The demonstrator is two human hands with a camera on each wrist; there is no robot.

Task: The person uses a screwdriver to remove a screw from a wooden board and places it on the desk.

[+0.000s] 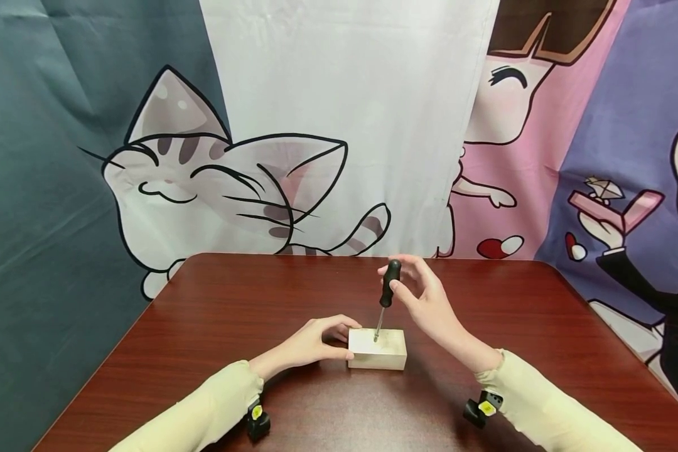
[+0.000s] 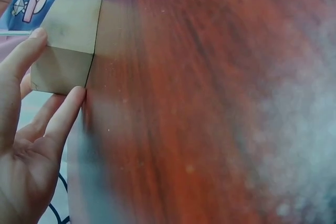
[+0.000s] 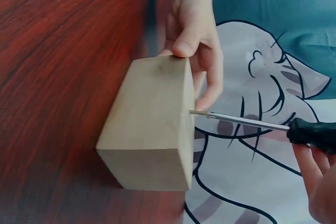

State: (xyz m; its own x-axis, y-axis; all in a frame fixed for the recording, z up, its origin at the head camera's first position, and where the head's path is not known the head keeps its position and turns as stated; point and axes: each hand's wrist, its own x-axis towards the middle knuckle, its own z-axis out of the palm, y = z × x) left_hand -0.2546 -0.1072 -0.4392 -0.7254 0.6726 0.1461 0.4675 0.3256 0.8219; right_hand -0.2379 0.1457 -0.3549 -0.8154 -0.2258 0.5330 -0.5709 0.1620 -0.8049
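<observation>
In the head view, one pale, rectangular wooden block (image 1: 377, 351) lies on one glossy red-brown wooden table (image 1: 231, 307). Two hands work at it. The left hand (image 1: 319, 342) is at the block's left end, thumb at the front corner and fingers at the back one, spread just as far apart as the block is deep. The right hand (image 1: 424, 300), above the block and to its right, is clamped on the black handle of one slim screwdriver (image 1: 390, 289) with a bare metal shaft. The tool leans slightly to the right, its lower end over the middle of the block's upper face. Two pale yellow-green sleeves (image 1: 542, 398) and two small black wrist devices (image 1: 257, 422) with yellow patches are nearer the wearer than the block. Beyond it hangs a printed cloth backdrop (image 1: 344, 75) bearing one large cartoon cat (image 1: 203, 194).

In the left wrist view, the left hand's grip is clear: thumb and fingers stand apart with the block's end between them, fingertips touching its edges. How hard they press cannot be told.

In the right wrist view, one small brass-coloured screw (image 3: 198, 112) meets the block's upper face, with the screwdriver's tip in line at its outer end. The right hand, only partly in frame, is at the black handle. At the block's far end, the left hand's thumb rests on the corner.
</observation>
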